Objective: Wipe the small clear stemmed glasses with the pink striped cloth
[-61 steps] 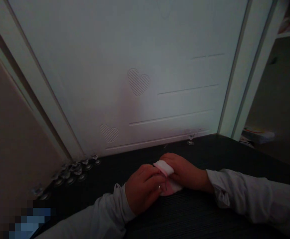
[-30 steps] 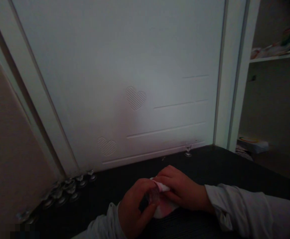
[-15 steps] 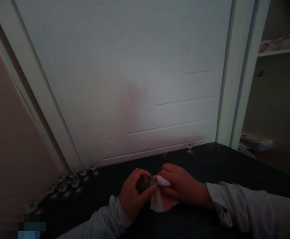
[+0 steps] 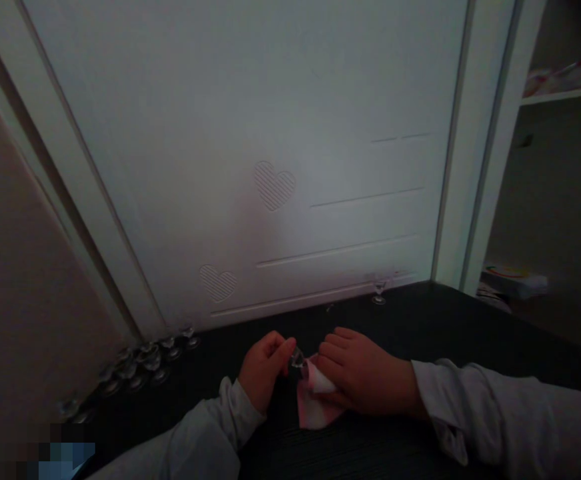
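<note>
A small clear stemmed glass (image 4: pixel 297 359) is between my two hands, above the dark table. My left hand (image 4: pixel 268 368) pinches one end of it between thumb and fingers. Wrapped around a pink and white cloth (image 4: pixel 320 408), my right hand (image 4: pixel 358 373) presses the fabric against the other end of the glass. The cloth hides that end, and its loose part hangs down beneath my right hand.
Several small stemmed glasses (image 4: pixel 130 367) stand grouped at the table's left edge. A single glass (image 4: pixel 379 292) stands at the back right by the white panel (image 4: pixel 350 167) with carved hearts. Shelves (image 4: pixel 565 97) holding items are at the right.
My left hand has shifted from around the glass to a pinch at its end. My right hand has turned more palm-down over the cloth, and more of the glass's end is covered.
</note>
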Demonstrator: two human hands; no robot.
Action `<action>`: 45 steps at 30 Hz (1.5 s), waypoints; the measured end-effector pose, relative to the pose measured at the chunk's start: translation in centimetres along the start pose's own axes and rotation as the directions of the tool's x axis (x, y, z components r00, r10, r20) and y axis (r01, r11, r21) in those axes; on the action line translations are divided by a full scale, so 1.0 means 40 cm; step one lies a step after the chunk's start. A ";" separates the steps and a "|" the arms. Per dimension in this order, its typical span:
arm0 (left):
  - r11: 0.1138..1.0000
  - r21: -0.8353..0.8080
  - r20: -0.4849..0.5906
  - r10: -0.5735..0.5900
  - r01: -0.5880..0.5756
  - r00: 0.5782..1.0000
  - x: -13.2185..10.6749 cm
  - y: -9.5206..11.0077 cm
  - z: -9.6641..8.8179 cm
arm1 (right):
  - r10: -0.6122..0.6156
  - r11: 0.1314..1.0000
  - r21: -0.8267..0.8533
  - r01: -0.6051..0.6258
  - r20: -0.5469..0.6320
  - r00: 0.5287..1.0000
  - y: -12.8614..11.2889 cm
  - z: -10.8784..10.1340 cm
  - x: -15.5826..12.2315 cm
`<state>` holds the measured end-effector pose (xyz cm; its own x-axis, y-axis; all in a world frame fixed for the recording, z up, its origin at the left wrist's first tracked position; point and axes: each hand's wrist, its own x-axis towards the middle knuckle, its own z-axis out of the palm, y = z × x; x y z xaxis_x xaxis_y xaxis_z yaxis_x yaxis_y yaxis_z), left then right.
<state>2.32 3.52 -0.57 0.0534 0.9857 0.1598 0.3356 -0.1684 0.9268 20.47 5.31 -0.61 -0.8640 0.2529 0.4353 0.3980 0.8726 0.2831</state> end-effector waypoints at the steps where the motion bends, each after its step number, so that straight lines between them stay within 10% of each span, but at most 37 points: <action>1: 1.000 -0.008 0.011 0.003 -0.003 1.000 0.000 -0.001 0.000 | -0.035 0.999 -0.014 0.035 -0.004 0.999 0.000 -0.001 -0.001; 21: 0.981 -0.184 0.135 0.089 -0.063 0.987 -0.005 -0.005 -0.007 | -0.132 0.991 -0.014 0.132 -0.024 0.991 0.004 0.001 -0.007; 30: 0.942 -0.335 0.047 0.019 -0.002 0.999 -0.001 -0.006 0.005 | 0.078 0.980 0.177 -0.088 0.059 0.995 0.010 0.001 -0.010; 36: 0.966 -0.256 0.125 0.075 -0.041 0.989 -0.018 -0.001 0.007 | 0.526 0.641 0.617 -0.457 0.080 0.847 0.031 0.033 -0.001; 40: 0.988 -0.045 0.170 0.152 -0.147 0.974 -0.030 -0.005 0.003 | 0.693 0.299 0.858 -0.417 0.105 0.713 0.038 0.039 0.009; 45: 0.984 0.040 0.178 0.162 -0.172 0.971 -0.029 -0.007 0.001 | 0.631 0.258 0.920 -0.295 0.071 0.772 0.011 0.008 0.003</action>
<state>2.19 2.44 -1.04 0.2739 0.9301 0.2447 0.3584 -0.3349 0.8714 20.45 5.87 -0.71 -0.4380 0.7758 0.4542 0.0744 0.5348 -0.8417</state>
